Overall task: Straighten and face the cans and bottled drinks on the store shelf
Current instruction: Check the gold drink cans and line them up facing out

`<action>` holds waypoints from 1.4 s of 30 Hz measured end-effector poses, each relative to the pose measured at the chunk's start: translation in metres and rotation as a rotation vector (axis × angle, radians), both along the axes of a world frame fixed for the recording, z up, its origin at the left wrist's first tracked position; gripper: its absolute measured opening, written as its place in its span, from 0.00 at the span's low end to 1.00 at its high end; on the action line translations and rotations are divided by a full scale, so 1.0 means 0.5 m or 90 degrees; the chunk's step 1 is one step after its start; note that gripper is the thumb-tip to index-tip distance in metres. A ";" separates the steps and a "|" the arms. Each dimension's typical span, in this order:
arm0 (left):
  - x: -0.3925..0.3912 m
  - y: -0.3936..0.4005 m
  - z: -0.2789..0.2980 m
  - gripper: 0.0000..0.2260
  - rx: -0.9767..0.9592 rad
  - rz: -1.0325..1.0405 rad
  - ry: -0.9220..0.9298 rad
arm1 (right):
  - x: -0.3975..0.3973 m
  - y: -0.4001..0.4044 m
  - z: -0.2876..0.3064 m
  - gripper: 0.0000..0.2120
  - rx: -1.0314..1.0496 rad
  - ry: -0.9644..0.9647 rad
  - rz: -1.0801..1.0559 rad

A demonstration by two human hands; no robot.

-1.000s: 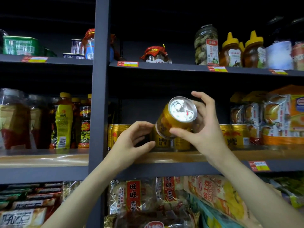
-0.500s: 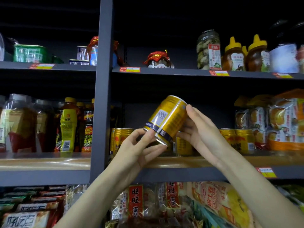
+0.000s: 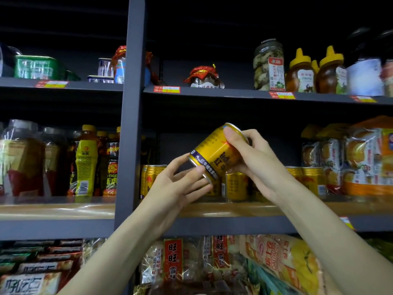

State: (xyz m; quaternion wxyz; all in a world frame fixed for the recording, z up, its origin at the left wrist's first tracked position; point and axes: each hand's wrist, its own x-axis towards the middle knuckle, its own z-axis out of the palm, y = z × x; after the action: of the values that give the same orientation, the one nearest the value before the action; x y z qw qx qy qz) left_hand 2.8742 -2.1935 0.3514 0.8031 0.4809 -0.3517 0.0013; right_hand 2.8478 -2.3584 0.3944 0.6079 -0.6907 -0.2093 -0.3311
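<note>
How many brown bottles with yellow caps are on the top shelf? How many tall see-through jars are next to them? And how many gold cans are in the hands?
Brown squeeze bottles with yellow caps: 3 (one only peeks out between the front two)
Tall clear glass jar: 1
Gold metal can, held off the shelf: 1
Total: 5

Worn on the head, one wide-angle view only, so nothing shared with a second view. Faces the shelving unit straight on and tilts slightly upward, with the grey upright post (image 3: 130,124) left of centre and the wooden middle shelf (image 3: 234,209) crossing the lower half. Stands close, at arm's reach: both forearms enter from the bottom edge, top and bottom tiers cut by the frame.
</note>
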 end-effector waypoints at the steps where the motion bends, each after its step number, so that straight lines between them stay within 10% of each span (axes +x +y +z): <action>1: -0.001 0.001 0.001 0.26 -0.009 -0.018 0.028 | -0.002 -0.004 0.000 0.22 -0.010 0.009 0.031; 15: 0.010 0.013 0.008 0.17 0.043 -0.032 0.078 | 0.017 -0.008 0.003 0.21 -0.023 -0.003 0.047; 20: 0.035 0.052 0.020 0.09 0.324 0.569 -0.389 | 0.035 -0.011 0.034 0.20 -0.209 -0.145 -0.211; 23: 0.050 0.062 0.035 0.14 0.425 0.667 -0.481 | 0.062 -0.007 0.034 0.21 -0.344 -0.150 -0.280; 35: 0.103 0.042 0.022 0.25 0.726 0.722 -0.289 | 0.109 -0.001 -0.022 0.21 -0.627 0.010 -0.390; 42: 0.106 0.043 0.013 0.24 0.622 0.728 -0.345 | 0.102 -0.021 -0.007 0.28 -0.722 0.069 -0.373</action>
State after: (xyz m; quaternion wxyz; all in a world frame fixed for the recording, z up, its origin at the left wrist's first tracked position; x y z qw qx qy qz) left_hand 2.9272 -2.1722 0.3577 0.2628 0.8672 -0.1945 0.3756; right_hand 2.8986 -2.3689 0.3912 0.0421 -0.9492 -0.1239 -0.2861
